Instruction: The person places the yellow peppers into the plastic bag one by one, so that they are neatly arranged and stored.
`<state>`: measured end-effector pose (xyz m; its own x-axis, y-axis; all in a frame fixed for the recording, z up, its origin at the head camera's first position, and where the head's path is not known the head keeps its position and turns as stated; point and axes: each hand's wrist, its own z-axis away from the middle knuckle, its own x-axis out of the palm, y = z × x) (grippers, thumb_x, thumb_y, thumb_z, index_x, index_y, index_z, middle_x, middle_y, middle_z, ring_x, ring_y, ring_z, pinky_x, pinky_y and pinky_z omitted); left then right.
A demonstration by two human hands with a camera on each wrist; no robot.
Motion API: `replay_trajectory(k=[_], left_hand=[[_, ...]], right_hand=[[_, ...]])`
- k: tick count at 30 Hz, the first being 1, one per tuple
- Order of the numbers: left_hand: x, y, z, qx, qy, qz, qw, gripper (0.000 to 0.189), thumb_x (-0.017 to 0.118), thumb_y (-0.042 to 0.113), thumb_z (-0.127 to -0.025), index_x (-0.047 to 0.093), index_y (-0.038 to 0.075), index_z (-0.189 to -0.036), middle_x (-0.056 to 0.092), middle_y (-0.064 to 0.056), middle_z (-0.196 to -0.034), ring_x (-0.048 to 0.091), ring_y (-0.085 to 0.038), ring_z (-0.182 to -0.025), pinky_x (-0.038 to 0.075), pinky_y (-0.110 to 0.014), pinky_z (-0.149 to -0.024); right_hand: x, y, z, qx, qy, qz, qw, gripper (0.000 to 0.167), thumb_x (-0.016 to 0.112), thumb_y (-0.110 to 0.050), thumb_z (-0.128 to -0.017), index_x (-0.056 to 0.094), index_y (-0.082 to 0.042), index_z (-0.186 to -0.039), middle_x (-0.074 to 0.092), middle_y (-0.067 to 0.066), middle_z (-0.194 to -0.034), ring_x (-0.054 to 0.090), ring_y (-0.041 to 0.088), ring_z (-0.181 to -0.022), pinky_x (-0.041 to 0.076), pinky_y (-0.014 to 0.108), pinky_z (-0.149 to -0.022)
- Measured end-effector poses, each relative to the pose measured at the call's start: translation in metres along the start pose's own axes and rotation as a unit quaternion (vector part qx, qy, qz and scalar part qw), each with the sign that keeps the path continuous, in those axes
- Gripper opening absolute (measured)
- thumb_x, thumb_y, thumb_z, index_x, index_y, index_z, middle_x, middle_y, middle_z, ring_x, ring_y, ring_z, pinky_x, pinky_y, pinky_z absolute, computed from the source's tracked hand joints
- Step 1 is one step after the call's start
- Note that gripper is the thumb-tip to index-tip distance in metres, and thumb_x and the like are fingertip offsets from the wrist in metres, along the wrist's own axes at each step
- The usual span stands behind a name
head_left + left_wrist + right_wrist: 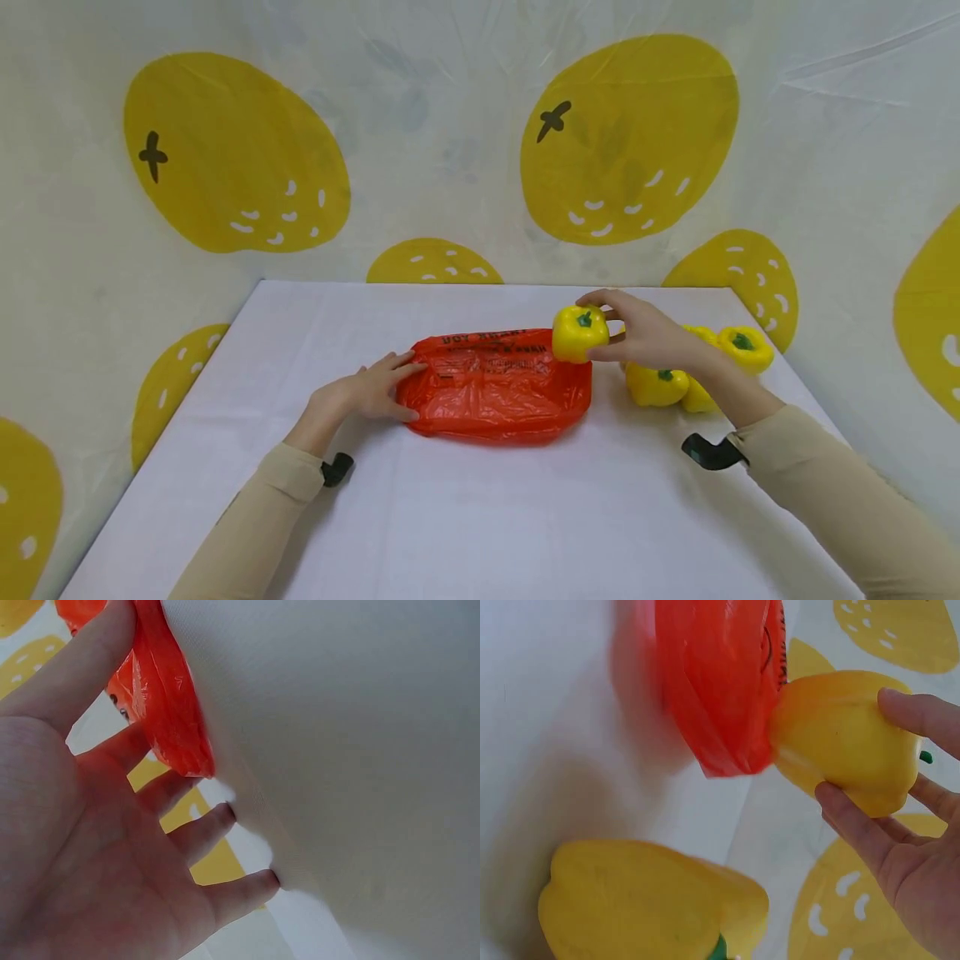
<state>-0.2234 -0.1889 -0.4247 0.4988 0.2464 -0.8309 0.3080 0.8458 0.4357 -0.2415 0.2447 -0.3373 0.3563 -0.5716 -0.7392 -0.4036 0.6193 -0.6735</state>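
A red plastic bag [495, 392] with dark lettering lies in the middle of the white table. My left hand [378, 387] touches its left end with fingers spread; in the left wrist view the thumb and fingers of the left hand [112, 817] lie against the bag's edge [172, 705]. With its thumb and fingers, my right hand [641, 329] grips a yellow bell pepper [579, 335] at the bag's right end. In the right wrist view the held bell pepper [840, 739] is beside the red bag [720, 682] and appears to meet it.
Several more yellow bell peppers [656, 386] sit in a group on the right of the table, partly hidden by my right forearm. The white cloth-covered table [465, 517] backs onto a patterned curtain [442, 125] with yellow fruit shapes.
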Motion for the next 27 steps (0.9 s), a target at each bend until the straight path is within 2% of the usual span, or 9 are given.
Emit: replay_trajectory(k=[4, 10, 13, 19, 27], left_hand=[[0.000, 0.001, 0.000, 0.005, 0.002, -0.002, 1.0000, 0.084, 0.077, 0.037, -0.090, 0.036, 0.013, -0.160, 0.018, -0.017, -0.169, 0.009, -0.047, -0.153, 0.011, -0.076, -0.113], [-0.001, 0.002, 0.002, 0.006, 0.003, -0.002, 1.0000, 0.084, 0.077, 0.036, -0.091, 0.036, 0.012, -0.160, 0.017, -0.016, -0.169, 0.010, -0.046, -0.153, 0.012, -0.076, -0.113], [-0.002, 0.003, 0.002, 0.004, 0.002, 0.000, 1.0000, 0.085, 0.077, 0.036, -0.090, 0.035, 0.012, -0.160, 0.017, -0.015, -0.169, 0.010, -0.046, -0.153, 0.012, -0.075, -0.114], [0.001, 0.002, 0.001, 0.000, -0.003, -0.002, 1.0000, 0.085, 0.077, 0.037, -0.091, 0.035, 0.013, -0.160, 0.015, -0.016, -0.169, 0.008, -0.046, -0.153, 0.011, -0.075, -0.114], [0.001, 0.002, 0.000, 0.002, 0.000, -0.004, 1.0000, 0.085, 0.077, 0.037, -0.091, 0.035, 0.012, -0.160, 0.015, -0.016, -0.169, 0.008, -0.046, -0.153, 0.011, -0.076, -0.113]], right_hand=[[0.010, -0.004, -0.008, -0.013, -0.004, -0.007, 0.9999, 0.067, 0.083, -0.012, -0.087, 0.047, -0.003, -0.143, 0.047, 0.016, -0.146, 0.047, 0.042, -0.131, 0.057, 0.049, -0.091], [0.020, -0.013, -0.023, -0.013, -0.014, -0.006, 0.9998, 0.067, 0.082, -0.007, -0.086, 0.046, -0.002, -0.142, 0.048, 0.016, -0.144, 0.047, 0.039, -0.128, 0.058, 0.045, -0.090], [0.028, -0.017, -0.032, -0.015, -0.019, 0.003, 0.9997, 0.068, 0.083, -0.009, -0.084, 0.047, -0.003, -0.142, 0.049, 0.015, -0.142, 0.049, 0.037, -0.127, 0.059, 0.044, -0.090], [0.044, -0.023, -0.045, -0.035, -0.031, 0.038, 0.9982, 0.069, 0.085, -0.017, -0.083, 0.048, -0.004, -0.140, 0.054, 0.014, -0.137, 0.052, 0.034, -0.123, 0.053, 0.049, -0.098], [0.062, -0.033, -0.061, -0.033, -0.056, 0.046, 0.9969, 0.069, 0.087, -0.019, -0.082, 0.048, -0.010, -0.138, 0.054, 0.010, -0.133, 0.053, 0.027, -0.119, 0.053, 0.045, -0.099]])
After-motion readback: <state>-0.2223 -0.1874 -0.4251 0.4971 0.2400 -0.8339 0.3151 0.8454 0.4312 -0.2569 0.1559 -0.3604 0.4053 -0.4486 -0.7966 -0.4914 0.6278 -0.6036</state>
